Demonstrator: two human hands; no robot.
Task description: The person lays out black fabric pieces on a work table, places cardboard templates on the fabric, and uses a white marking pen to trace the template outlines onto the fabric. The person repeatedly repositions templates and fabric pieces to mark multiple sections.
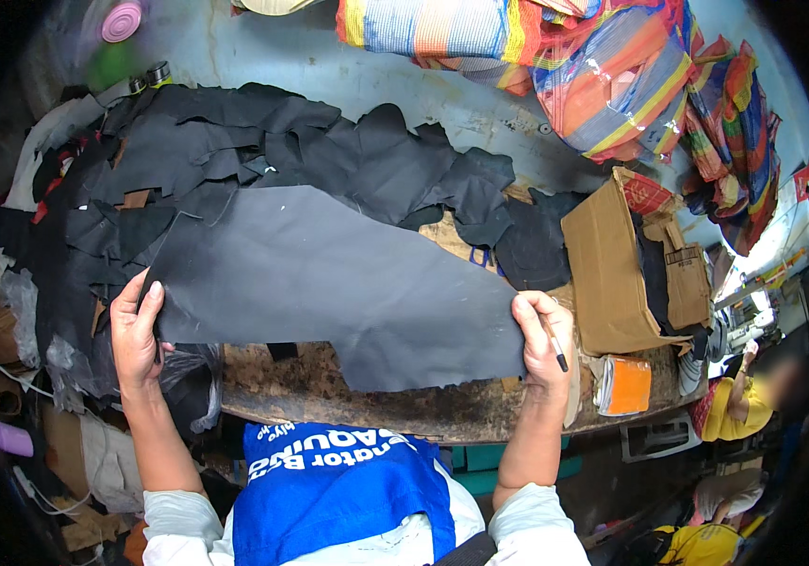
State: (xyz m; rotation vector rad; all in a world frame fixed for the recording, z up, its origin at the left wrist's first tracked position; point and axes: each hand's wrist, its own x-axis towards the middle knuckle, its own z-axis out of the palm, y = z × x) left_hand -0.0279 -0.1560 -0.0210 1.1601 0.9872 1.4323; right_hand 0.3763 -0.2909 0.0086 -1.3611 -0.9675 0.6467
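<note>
A large, irregular sheet of dark grey leather-like material (329, 283) is stretched between my two hands, above the worn wooden table (263, 382). My left hand (139, 325) grips its left edge, thumb on top. At the opposite end, my right hand (544, 338) pinches the right edge. A pen (553, 344) with a dark tip is also held among the right hand's fingers. Behind the sheet lies a heap of similar dark pieces (376, 160), overlapping and crumpled. The sheet hides part of the tabletop and heap.
An open cardboard box (602, 274) stands at the right, with an orange-covered pad (625, 386) in front of it. Striped woven sacks (612, 85) are at the back right. Clear plastic bags (202, 387) hang at the left. A person in yellow (744, 401) sits far right.
</note>
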